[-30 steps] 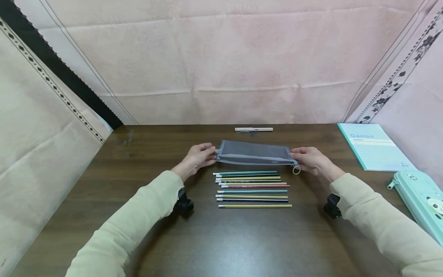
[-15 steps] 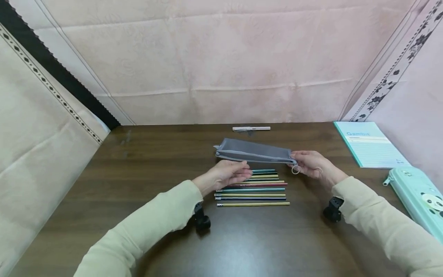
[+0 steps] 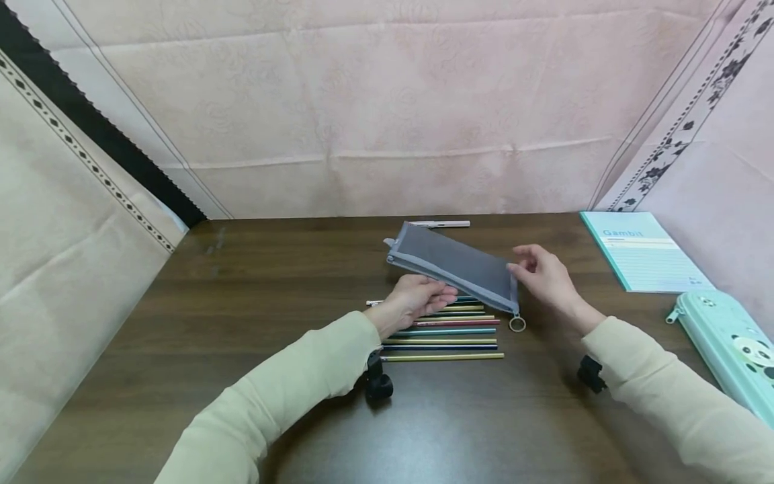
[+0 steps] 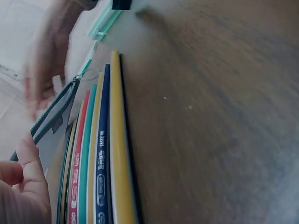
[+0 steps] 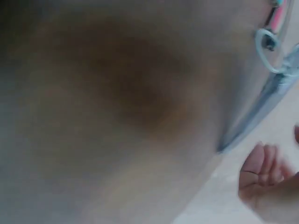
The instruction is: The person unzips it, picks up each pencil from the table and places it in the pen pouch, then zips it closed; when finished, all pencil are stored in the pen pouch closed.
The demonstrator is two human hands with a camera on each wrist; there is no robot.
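A grey zip pouch (image 3: 453, 261) tilts above the table in the head view, its right end lower and a ring (image 3: 517, 324) hanging from that corner. My left hand (image 3: 417, 299) pinches the pouch's near long edge, close to the zipper (image 4: 49, 116) seen in the left wrist view. Just past the pouch's right end is my right hand (image 3: 547, 279), with loosely bent fingers and nothing held. In the right wrist view that hand (image 5: 266, 182) appears apart from the pouch. Beneath lies a row of pencils (image 3: 453, 331), yellow, red, teal and dark blue, partly covered by the left hand and pouch.
At the back a white pen (image 3: 450, 224) lies partly behind the pouch. A pale teal notepad (image 3: 650, 255) marked "Gambit" is at the right, with a mint panda pencil case (image 3: 725, 343) nearer. Pale cloth (image 3: 363, 121) hangs along the table's back edge.
My left hand left the pouch's left end, came across the pencils and took its near edge. The right hand let go of the right end. The pouch has tilted, right end down.
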